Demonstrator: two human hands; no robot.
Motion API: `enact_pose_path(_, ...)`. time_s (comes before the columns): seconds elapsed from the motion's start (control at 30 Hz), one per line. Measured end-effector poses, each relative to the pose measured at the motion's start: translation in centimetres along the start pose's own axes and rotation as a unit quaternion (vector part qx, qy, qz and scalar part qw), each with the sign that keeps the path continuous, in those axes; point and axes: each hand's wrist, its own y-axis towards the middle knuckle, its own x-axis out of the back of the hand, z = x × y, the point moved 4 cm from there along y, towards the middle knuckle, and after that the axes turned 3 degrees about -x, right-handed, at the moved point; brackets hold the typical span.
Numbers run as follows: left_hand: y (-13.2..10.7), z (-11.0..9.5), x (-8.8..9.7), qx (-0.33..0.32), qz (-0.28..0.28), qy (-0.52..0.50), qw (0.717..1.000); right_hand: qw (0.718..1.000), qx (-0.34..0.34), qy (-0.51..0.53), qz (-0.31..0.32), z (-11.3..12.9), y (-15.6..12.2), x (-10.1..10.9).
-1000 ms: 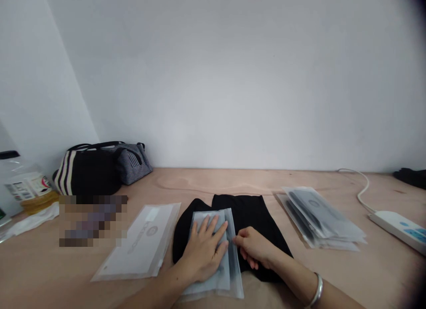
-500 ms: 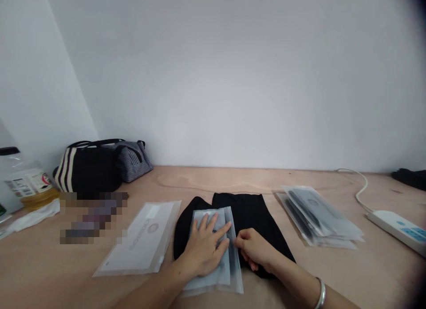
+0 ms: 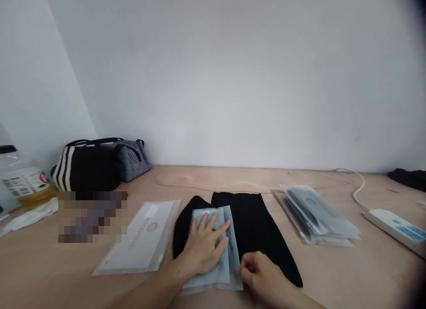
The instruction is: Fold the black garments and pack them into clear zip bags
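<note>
My left hand (image 3: 207,247) lies flat with spread fingers on a frosted plastic zip bag (image 3: 223,275). Something pale and flat shows through the bag, with darker material along its right side. My right hand (image 3: 261,273) has thumb and forefinger pinched at the bag's right edge, near its lower corner; the zip slider itself is hidden by the fingers. Beneath the bag and both hands spreads a piece of black cloth (image 3: 248,220), with one part showing to the left of the bag and a larger part to the right.
Another frosted zip bag (image 3: 149,231) with a printed logo lies to the left. A stack of filled bags (image 3: 316,215) is on the right, beside a white power strip (image 3: 394,227). Two bags (image 3: 96,167), an oil bottle (image 3: 26,184) and a blurred object (image 3: 95,215) stand at left.
My right hand has slid down the bag's right edge toward the near corner, still pinched. My left hand stays pressed in place.
</note>
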Motion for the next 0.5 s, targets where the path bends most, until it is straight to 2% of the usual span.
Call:
enact_pose_path(0.3, -0.1, 0.2, -0.3, -0.005, -0.013, -0.028, 1.000, 0.998, 0.005, 0.018, 0.060, 0.0, -0.2, 0.0)
enact_pose_path(0.4, 0.1, 0.3, 0.2, -0.004, -0.018, -0.041, 0.999, 0.992, 0.015, 0.066, 0.108, 0.6, 0.4, 1.3)
enact_pose_path(0.5, 0.3, 0.5, 1.6, -0.002, -0.052, -0.070, 0.996, 0.987, 0.027, 0.122, 0.098, 1.5, 2.3, 3.2)
